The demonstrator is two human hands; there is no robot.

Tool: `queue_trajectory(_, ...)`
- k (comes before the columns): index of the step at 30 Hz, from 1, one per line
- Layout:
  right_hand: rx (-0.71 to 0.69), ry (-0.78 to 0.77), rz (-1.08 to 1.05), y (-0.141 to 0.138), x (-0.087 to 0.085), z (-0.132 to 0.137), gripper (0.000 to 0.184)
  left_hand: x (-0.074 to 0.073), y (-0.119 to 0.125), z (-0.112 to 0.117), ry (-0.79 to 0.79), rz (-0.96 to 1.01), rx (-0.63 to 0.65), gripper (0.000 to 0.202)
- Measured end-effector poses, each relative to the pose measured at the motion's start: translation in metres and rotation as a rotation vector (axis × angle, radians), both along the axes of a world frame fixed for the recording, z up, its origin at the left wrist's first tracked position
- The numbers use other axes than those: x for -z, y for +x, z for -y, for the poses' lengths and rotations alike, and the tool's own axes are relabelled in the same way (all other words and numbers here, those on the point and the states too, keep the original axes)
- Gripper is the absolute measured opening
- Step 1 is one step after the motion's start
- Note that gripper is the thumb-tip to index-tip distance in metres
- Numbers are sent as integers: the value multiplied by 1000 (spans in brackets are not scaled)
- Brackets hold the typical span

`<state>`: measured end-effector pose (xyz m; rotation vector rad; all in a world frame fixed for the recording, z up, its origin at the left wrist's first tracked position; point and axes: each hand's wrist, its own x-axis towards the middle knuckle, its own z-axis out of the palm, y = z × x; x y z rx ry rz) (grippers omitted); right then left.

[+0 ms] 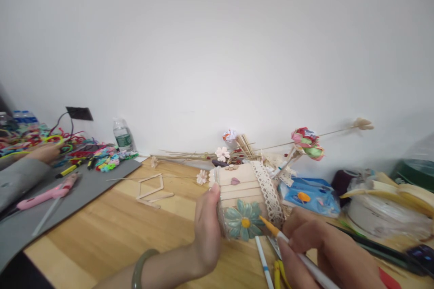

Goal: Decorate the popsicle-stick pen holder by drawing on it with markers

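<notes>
My left hand [208, 230], a bangle on its wrist, is wrapped around the left end of a decorated jar-like container [239, 192] that lies tilted on its side. Craft sticks cover its wall, a crocheted lace band [271, 192] circles one end, and a teal flower [243, 220] with a yellow centre faces me. Pinched in my right hand [317, 244] is a white marker pen [305, 259], whose orange tapered tip is at a right-hand petal; whether it touches I cannot tell. Below the container lie a white-and-blue pen [263, 259] and a yellow-handled tool [278, 275].
Dried flower stems [183, 156], paper flowers [308, 142] and a blue packet [310, 196] lie along the wall. Craft sticks [149, 192] rest at left. Another person's hand [45, 151] is over pipe cleaners; a pink glue gun [47, 194] lies on the grey mat. A banana [389, 192] sits at right.
</notes>
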<state>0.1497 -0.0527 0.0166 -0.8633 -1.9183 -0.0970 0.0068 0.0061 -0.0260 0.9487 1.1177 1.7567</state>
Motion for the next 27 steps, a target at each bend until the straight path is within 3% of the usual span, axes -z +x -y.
queue_trajectory(4,10,30,-20,-4,1,-2,26,-1,1,0,-6,34,56,38)
queue_trajectory(9,4,40,22,-3,4,-1,26,-2,0,2,-4,-39,4,38)
queue_trajectory(14,0,53,108,-3,5,-3,28,0,0,1,4,0,56,42)
queue_trajectory(27,-29,47,39,-5,3,-3,27,-1,0,1,-13,40,10,37)
